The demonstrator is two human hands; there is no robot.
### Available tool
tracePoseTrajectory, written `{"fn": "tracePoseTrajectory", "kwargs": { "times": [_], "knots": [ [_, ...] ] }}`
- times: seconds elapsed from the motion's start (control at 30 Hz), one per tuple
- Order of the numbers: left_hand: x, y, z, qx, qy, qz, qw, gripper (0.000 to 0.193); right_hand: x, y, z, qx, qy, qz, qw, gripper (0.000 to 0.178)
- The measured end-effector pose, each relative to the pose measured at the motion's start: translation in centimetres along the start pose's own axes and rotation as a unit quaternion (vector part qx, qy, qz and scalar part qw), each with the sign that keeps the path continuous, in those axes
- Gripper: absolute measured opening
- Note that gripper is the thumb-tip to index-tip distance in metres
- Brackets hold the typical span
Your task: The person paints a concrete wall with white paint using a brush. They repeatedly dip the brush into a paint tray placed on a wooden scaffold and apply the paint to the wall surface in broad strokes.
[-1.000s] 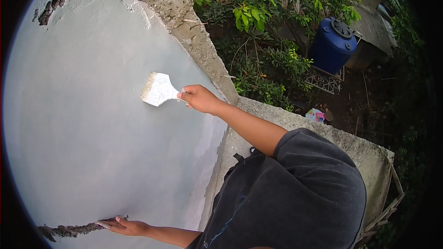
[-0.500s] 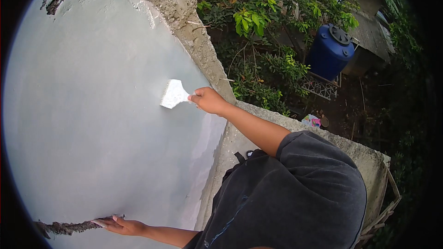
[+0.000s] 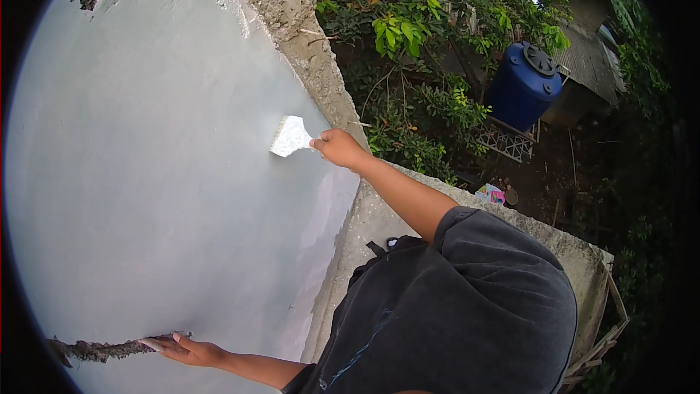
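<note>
Right hand (image 3: 341,148) grips white brush (image 3: 292,136), centre frame. Left hand (image 3: 193,352), fingers extended, is at dark wall crack (image 3: 102,351), lower left.

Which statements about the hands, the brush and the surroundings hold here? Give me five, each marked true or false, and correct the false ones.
1. The right hand grips a brush by its handle. True.
2. The left hand holds a second brush. False: its fingers are extended at the end of a dark, rough crack.
3. The crack runs through a pale surface. True.
4. The bristles point toward the blue tank. False: they point away from it, toward the picture's left.
5. The right sleeve is bright red. False: it is dark grey.
</note>
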State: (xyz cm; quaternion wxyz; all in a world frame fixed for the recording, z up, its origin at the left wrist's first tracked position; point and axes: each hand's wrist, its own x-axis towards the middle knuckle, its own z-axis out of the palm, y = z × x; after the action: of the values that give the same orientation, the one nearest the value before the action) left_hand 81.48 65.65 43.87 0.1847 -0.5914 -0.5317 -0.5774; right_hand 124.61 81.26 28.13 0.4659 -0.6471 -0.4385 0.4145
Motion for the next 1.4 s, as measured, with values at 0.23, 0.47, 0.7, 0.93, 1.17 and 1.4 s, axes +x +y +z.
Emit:
{"fn": "tracePoseTrajectory", "kwargs": {
  "times": [0.23,0.47,0.7,0.93,1.17,1.4],
  "knots": [
    [-0.2,-0.2,0.0,0.006,0.003,0.01,1.0,0.062,0.2,-7.7,-1.4,0.235,-0.062,-0.053,0.969,0.027],
    [0.0,0.1,0.1,0.006,0.003,0.008,1.0,0.062,-1.0,2.2,0.5,0.116,-0.064,0.135,0.982,0.021],
    [-0.3,0.3,-0.2,0.023,0.007,-0.007,1.0,0.062,0.1,-4.5,-2.0,0.157,-0.039,0.025,0.986,0.029],
    [-0.1,0.7,0.2,-0.007,0.0,0.001,1.0,0.062,-0.4,-7.2,-1.3,0.227,-0.067,0.011,0.971,0.023],
    [0.0,0.0,0.5,-0.013,0.002,0.017,1.0,0.061,0.7,5.3,0.7,0.022,-0.003,0.094,0.995,0.035],
    [-0.2,0.1,0.0,-0.005,0.003,0.006,1.0,0.061,-0.6,-6.5,-1.7,-0.01,0.028,-0.041,0.999,0.03]
  ]
}}
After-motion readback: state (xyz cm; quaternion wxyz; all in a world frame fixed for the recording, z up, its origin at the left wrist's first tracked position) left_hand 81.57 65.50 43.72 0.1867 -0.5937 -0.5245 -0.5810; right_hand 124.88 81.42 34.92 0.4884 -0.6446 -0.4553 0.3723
